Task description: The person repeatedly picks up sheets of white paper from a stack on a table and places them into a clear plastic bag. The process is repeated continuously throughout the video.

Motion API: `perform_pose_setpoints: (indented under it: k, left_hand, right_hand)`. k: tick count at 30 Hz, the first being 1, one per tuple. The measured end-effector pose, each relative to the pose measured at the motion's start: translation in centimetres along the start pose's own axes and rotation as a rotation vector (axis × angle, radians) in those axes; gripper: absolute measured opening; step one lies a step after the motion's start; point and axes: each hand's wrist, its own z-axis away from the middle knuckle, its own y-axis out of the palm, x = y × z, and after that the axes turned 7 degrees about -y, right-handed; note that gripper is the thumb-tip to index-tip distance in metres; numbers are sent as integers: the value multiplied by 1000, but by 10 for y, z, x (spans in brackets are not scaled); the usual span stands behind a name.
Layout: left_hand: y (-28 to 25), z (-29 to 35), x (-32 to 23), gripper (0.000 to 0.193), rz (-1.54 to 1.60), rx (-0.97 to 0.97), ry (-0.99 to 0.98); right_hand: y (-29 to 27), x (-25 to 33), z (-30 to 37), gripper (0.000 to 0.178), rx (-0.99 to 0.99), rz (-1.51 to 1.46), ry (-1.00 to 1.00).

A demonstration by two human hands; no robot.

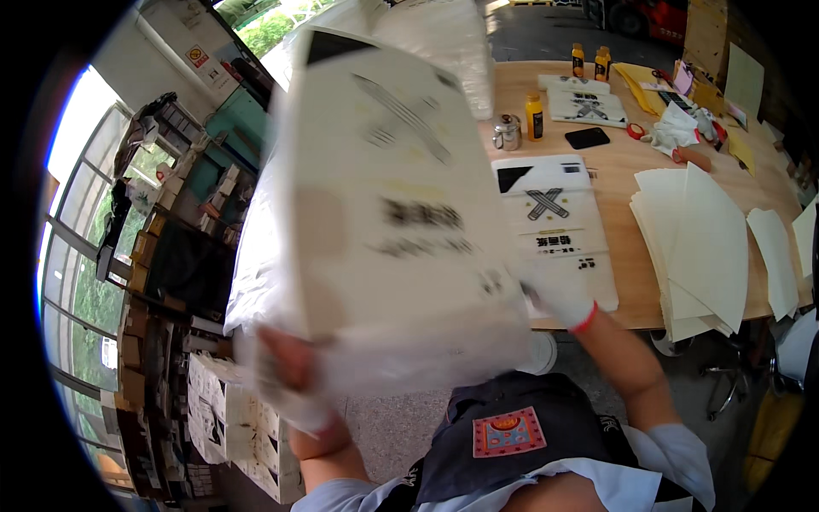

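A large white pack of paper in a clear printed bag (367, 264) is lifted in front of me, tilted and blurred by motion. My left hand (290, 380), in a pale glove with bare fingers showing, grips its lower left edge. At the lower right edge, my right hand (559, 299), in a white glove with a red cuff, closes on the same pack; its fingers are partly blurred. Beyond the right hand, similar printed packs (554, 218) lie on the wooden table (614, 256).
Loose cream sheets (695, 247) fan out on the table's right side. Farther back are a yellow bottle (534, 117), a metal mug (507, 132), a black phone (587, 137) and white gloves (674, 128). Plastic-wrapped stacks (256, 256) stand at left; white printed packs (247, 435) sit below.
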Motion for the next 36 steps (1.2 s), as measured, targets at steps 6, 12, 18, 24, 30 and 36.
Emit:
perform_pose_setpoints:
  k: [6,12,18,24,30,36]
  left_hand:
    - [-57,-107,107,30,106,-274,-493]
    - [-28,26,183,46,168,-370,-706]
    - [86,278,199,44,210,302,-1124]
    - [251,211,71,33,259,996,-215]
    - [365,202,68,27,-183,1335,-102]
    - [382,200,88,19,-124,1411,-63]
  right_hand:
    - [125,92,-115,44,253,457,-29]
    - [117,62,-78,47,247,728,-199]
    - [42,-37,55,41,420,785,246]
    - [-34,-60,175,39,101,1214,570]
    - [-33,-46,202,37,-256,1146,577]
    - [-37,-53,207,36,-347,1124,512]
